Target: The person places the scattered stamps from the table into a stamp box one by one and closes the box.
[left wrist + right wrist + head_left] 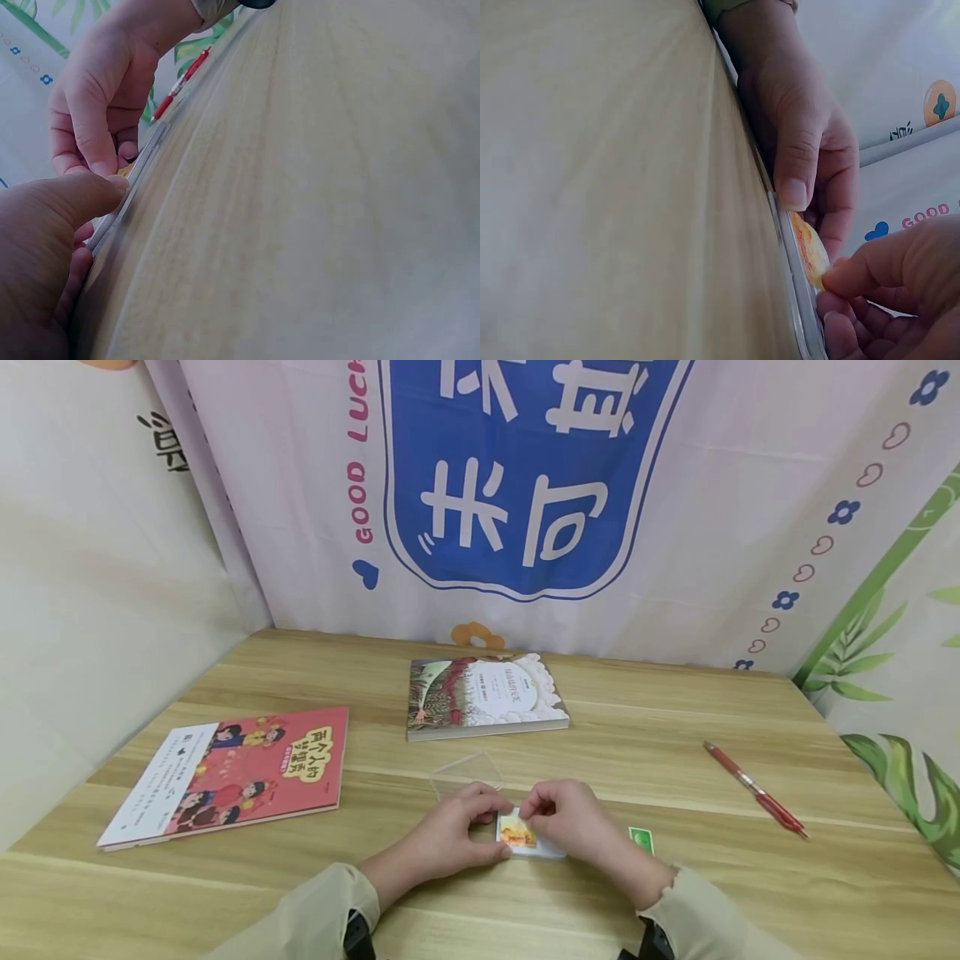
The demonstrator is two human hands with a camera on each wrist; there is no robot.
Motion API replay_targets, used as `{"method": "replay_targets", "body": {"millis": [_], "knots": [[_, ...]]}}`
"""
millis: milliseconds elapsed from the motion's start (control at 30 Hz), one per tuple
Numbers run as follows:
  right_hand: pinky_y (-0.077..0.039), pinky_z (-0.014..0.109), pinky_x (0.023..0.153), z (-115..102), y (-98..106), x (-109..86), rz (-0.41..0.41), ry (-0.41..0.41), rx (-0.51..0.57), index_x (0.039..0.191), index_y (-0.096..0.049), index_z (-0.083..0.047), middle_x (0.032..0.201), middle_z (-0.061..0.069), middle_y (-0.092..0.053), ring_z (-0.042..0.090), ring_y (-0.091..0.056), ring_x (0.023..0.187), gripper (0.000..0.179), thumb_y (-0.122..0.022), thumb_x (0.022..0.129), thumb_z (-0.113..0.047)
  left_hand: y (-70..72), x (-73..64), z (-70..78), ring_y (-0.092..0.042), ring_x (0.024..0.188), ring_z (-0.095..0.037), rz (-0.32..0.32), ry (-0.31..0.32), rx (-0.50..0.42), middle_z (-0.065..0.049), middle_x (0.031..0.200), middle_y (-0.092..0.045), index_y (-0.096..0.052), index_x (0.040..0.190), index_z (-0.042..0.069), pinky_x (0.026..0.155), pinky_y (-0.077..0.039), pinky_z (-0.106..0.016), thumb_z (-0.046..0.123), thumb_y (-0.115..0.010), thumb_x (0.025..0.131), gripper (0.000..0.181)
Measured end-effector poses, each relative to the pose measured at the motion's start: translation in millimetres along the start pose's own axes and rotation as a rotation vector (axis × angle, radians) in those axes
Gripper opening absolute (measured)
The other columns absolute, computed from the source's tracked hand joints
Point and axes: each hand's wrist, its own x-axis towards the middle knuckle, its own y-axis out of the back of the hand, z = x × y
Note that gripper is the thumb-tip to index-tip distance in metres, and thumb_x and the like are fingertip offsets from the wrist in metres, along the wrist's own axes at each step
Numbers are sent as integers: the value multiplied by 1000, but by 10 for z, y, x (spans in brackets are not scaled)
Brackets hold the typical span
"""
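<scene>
I have the left grip (456,828) pinching the left end of the flat white case (546,850), thumb at the near edge, probably so it cannot slide on the surface (570,914). My right grip (572,817) pinches an edge of the small orange picture (517,832), which lies over the case and bows up slightly; that light fingertip hold likely spares it a crease. The clear plate (468,770) sits just beyond my left knuckles, partly hidden by them. My right wrist partly hides the green piece (642,838). The red pen (757,789), thick book (487,697) and pink book (247,777) lie well apart, obstructing nothing.
</scene>
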Motion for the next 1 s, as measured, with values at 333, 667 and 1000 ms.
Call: {"method": "replay_targets", "body": {"millis": [333,667,1000], "knots": [[-43,18,55,12,-47,-8,61,73,-72,69,-61,-8,64,-3,-56,9,-49,63,13,-64,71,5,-5,5,-19,-54,97,-11,2,-7,-8,3,111,-54,-63,113,11,86,-47,-24,24,-76,75,41],[-43,18,55,7,-70,1,75,58,-144,69,-61,-9,64,-4,-55,9,-49,62,13,-66,71,2,-8,8,-24,-54,97,-12,10,-19,-5,2,111,-55,-63,112,11,86,-47,-25,24,-76,75,42],[-43,20,57,-55,-5,-36,100,4,-103,72,-63,-11,68,-4,-57,10,-49,65,8,-66,77,-5,-10,5,-21,-54,97,-11,8,-18,-9,3,111,-55,-64,111,12,86,-47,-24,23,-76,75,41]]}}
